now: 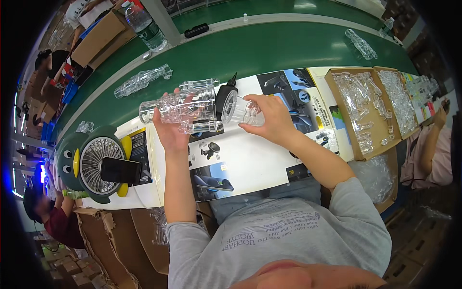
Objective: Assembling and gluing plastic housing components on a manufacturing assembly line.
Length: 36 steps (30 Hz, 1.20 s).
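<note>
My left hand [172, 135] is wrapped round a large clear cylindrical part [185, 106], lying sideways with its wide end turned right. Narrow clear tubes [204, 126] run along its near and far sides. Between my right thumb and fingers is a clear cone-shaped cup [240, 111]; my right hand [273, 118] grips its narrow end. The cup's wide rim faces the cylinder across a small gap. Just behind that gap rests a black bottle with a pointed nozzle [227, 91], partly hidden by both parts.
A green penguin-shaped fan [91, 164] with a phone [121, 170] against it stands left. Open cartons of clear parts [358, 111] sit right. Loose clear pieces [144, 81] and a water bottle [147, 29] are farther back. A co-worker's arm [433, 130] reaches in at far right.
</note>
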Each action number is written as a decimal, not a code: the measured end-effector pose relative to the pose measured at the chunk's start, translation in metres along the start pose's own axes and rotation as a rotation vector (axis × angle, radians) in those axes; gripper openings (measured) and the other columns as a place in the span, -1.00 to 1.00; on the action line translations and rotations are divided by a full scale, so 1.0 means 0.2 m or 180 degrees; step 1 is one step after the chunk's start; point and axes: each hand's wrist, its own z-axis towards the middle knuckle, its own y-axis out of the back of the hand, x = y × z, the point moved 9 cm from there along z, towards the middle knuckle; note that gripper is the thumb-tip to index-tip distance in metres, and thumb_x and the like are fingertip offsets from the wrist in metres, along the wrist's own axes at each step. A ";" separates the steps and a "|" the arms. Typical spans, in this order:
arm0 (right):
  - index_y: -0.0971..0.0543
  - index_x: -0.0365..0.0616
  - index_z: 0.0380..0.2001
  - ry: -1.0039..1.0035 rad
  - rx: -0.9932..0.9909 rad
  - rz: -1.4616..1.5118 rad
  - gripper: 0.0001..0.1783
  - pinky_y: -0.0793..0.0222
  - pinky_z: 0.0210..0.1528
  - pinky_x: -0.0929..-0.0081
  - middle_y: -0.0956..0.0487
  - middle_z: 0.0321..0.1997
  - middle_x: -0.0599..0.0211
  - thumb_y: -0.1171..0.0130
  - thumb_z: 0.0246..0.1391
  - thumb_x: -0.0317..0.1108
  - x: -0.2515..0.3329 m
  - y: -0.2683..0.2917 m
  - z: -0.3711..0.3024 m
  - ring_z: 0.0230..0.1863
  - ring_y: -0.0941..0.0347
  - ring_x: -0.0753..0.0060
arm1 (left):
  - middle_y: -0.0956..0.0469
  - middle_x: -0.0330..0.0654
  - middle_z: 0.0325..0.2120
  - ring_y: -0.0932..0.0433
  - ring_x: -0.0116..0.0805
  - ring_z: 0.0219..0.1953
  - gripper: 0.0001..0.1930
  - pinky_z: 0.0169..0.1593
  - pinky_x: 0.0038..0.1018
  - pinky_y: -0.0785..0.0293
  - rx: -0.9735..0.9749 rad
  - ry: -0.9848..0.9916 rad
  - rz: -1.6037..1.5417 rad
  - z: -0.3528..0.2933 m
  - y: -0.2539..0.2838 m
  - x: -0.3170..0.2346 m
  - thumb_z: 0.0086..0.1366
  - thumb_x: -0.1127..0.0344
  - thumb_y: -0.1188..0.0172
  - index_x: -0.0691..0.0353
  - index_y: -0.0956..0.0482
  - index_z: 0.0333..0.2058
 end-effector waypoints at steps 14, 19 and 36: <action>-0.47 -0.01 -0.10 0.0079 0.0016 -0.0363 -0.38 -0.22 -0.13 0.38 -0.54 -0.20 0.36 -0.39 -0.34 -0.16 -0.01 -0.01 -0.01 -0.22 -0.42 0.30 | -0.17 0.01 0.14 -0.16 0.14 0.15 -0.41 0.04 0.27 -0.23 0.0285 -0.0097 0.0798 -0.03 -0.06 0.02 0.17 0.06 0.01 0.11 -0.15 0.15; -0.47 0.00 -0.08 0.0030 0.0139 -0.0331 -0.36 -0.21 -0.10 0.39 -0.54 -0.26 0.38 -0.39 -0.35 -0.16 -0.02 -0.03 -0.01 -0.22 -0.43 0.33 | -0.19 0.02 0.12 -0.18 0.13 0.14 -0.38 0.05 0.29 -0.22 0.0343 -0.0097 0.0762 -0.04 -0.10 0.04 0.13 0.07 -0.04 0.12 -0.15 0.15; -0.47 0.03 -0.06 0.0112 0.0181 -0.0188 -0.35 -0.20 -0.06 0.37 -0.54 -0.30 0.37 -0.39 -0.35 -0.17 -0.01 -0.03 -0.01 -0.19 -0.43 0.32 | -0.25 0.01 0.10 -0.18 0.17 0.14 -0.35 0.06 0.27 -0.20 0.0502 -0.0017 0.0726 -0.04 -0.10 0.05 0.05 0.06 -0.13 0.10 -0.21 0.12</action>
